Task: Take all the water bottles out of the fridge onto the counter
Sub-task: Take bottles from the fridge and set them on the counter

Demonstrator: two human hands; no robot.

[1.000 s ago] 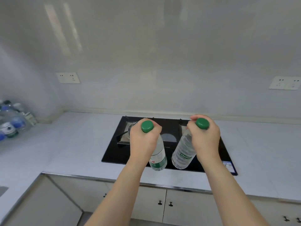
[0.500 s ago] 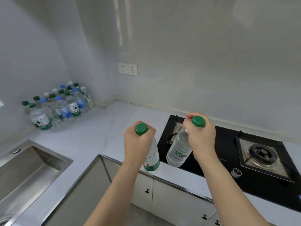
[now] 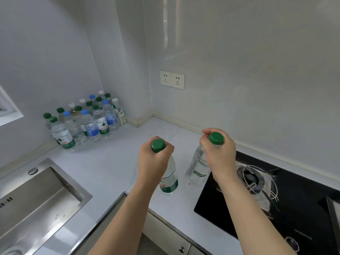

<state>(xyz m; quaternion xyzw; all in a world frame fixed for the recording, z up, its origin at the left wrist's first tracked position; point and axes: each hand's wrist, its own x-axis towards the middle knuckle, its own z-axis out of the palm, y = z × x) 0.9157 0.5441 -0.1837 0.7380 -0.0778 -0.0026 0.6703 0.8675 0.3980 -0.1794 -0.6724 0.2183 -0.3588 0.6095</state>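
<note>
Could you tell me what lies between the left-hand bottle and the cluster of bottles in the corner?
Only bare counter, in the head view, between the left-hand bottle and the cluster.

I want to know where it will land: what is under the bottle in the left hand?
Under the bottle with the green label held by the left hand lies bare grey counter, near its front edge. The bottle's base hides the spot directly beneath, so contact cannot be judged.

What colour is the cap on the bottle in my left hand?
Green cap, seen in the head view.
</note>
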